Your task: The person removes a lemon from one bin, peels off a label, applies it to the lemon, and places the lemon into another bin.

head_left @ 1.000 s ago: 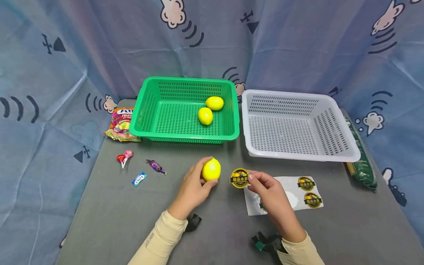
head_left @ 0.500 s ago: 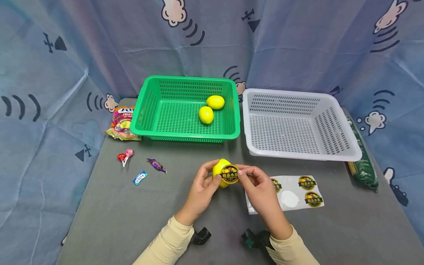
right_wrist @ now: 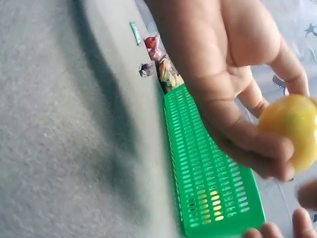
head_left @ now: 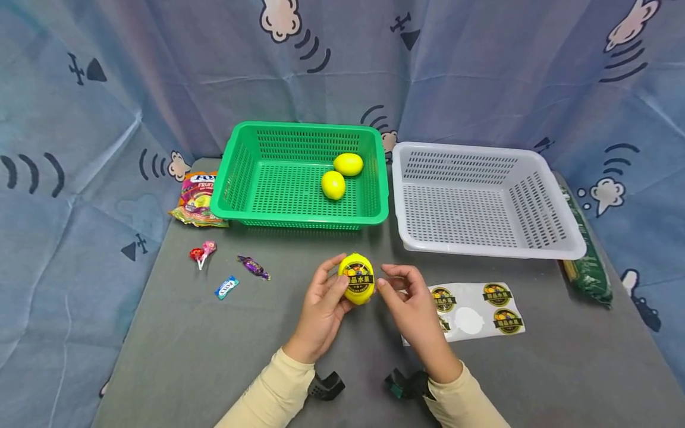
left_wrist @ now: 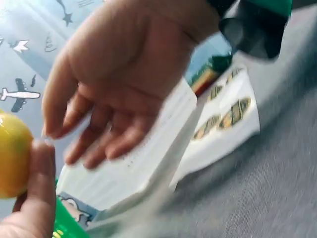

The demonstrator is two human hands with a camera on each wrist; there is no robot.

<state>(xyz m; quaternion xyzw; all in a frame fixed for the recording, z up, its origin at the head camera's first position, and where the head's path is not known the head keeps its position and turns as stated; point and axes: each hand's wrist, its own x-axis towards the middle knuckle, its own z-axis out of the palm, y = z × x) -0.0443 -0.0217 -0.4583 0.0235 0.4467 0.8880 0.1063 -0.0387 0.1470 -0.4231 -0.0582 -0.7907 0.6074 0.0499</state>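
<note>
My left hand [head_left: 323, 309] grips a lemon [head_left: 354, 302] between thumb and fingers, above the table. A round black-and-gold fruit sticker [head_left: 358, 279] lies on the lemon's upper face. In the right wrist view the lemon [right_wrist: 292, 126] shows its plain side. Close by on the right, my right hand [head_left: 414, 315] holds nothing, its thumb and forefinger just off the lemon. The left wrist view shows that right hand [left_wrist: 119, 74] with loosely bent fingers. Partly under my right forearm lies the white sticker sheet [head_left: 471, 321], with several stickers and a bare round spot.
A green basket [head_left: 299, 220] with two lemons [head_left: 333, 185] stands at the back. Beside it is a white basket [head_left: 487, 252]. Candies [head_left: 254, 267], lollipops [head_left: 201, 254] and a candy bag [head_left: 198, 202] lie left. A green packet [head_left: 588, 270] lies far right.
My right hand brought the sticker left to the lemon and let it go there, then drew slightly away. My left hand moved a little right and turned the lemon's stickered face up.
</note>
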